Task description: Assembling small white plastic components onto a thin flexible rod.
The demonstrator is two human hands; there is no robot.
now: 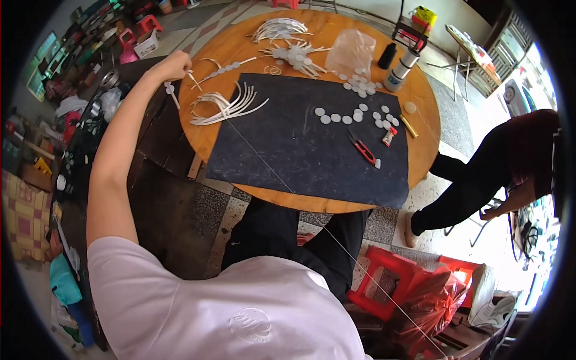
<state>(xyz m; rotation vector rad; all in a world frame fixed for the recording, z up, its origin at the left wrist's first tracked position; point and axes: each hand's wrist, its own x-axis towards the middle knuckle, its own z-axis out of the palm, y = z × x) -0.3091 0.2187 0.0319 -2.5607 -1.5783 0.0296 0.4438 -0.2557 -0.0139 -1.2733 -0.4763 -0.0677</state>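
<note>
Your left hand (173, 67) is off the far left corner of the dark mat (300, 144), its grip closed on a slim white strip (194, 80) whose end shows below the fingertips; your right hand is out of view, so you cannot tell its grip from here. Left of the mat, just below that hand, another white strip bearing pale discs (170, 90) shows, and near the mat's far left corner lies a longer disc-dotted strip (228, 66). A bundle of bare white strips (225, 108) overlaps the mat's left edge, and from it a thin thread (264, 159) runs across the mat and over its near edge. On the mat's right half you have loose round discs (337, 119), red-handled snips (363, 151) and a small red-and-white tube (390, 136), with a gold rod (408, 126) along its right edge. Beyond the mat's far edge, the round wooden counter (427, 114) carries a heap of disc-covered strips (297, 57), a clear plastic bag (351, 53) and a black bottle (387, 55). Well right of the mat is another person (474, 186); below its near right corner, a red stool (379, 282) stands on the floor.
</note>
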